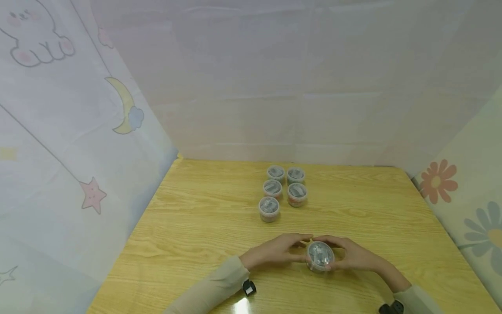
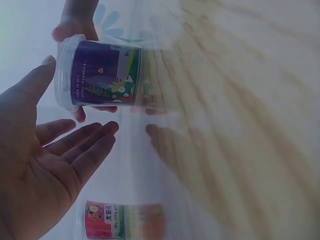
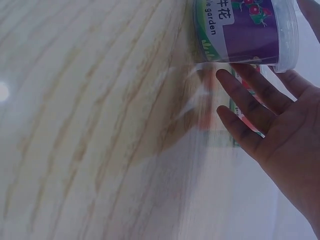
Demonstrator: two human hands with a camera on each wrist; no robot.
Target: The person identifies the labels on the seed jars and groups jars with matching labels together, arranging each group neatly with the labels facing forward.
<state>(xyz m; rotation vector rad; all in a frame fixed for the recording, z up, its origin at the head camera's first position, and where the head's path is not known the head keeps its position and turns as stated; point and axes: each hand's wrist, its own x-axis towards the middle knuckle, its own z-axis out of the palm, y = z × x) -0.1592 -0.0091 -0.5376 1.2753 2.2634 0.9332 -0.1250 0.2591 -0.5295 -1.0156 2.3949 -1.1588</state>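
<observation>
A small clear plastic tub (image 1: 320,254) with a lid and a purple printed label (image 2: 105,72) is at the front of the table, between both hands. My right hand (image 1: 354,255) holds it from the right, thumb at the near side and index finger round the far side. On the other side is my left hand (image 1: 276,250), thumb tip right at the lid's edge, fingers spread and fairly straight. In the right wrist view, the tub's label (image 3: 250,30) shows flowers and "garden"; the lower fingers (image 3: 245,100) of the right hand extend beside it.
Several similar lidded tubs stand in two columns farther back, the nearest tub (image 1: 269,209) left of the hands. A red label (image 2: 100,220) shows on one. The wooden table (image 1: 196,235) meets a pale back wall (image 1: 274,109) and decorated side walls.
</observation>
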